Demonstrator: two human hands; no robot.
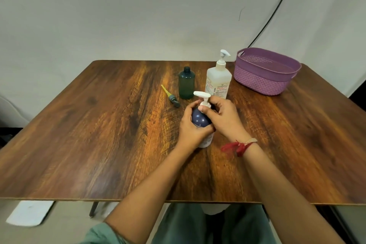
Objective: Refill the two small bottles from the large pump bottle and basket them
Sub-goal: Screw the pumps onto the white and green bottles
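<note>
"Head view, nearest first: what are the hands on?"

"Both are on the dark blue bottle (200,118), near the middle of the wooden table (99,125). The left hand (193,128) wraps the bottle's body from the left, fingers curled round it. The right hand (223,117) comes in from the right, thumb and fingers pinching the collar of the white pump (202,96) that sits on the bottle's neck. A red thread (237,146) is tied at that wrist."

"So where is the bottle within the grip?"

"Between the two palms, with its shoulder showing and the pump head sticking up above the fingers. The base is low by the tabletop; I cannot tell whether it touches."

"And beyond the hands?"

"Just behind, a loose pump with a yellow tube (171,97) lies flat. Beside it the green bottle (186,85) stands upright with its neck uncapped. To its right stands the large pump bottle (218,81), near the right hand's knuckles. Farthest off, at the back right corner, sits the purple basket (265,73)."
</note>
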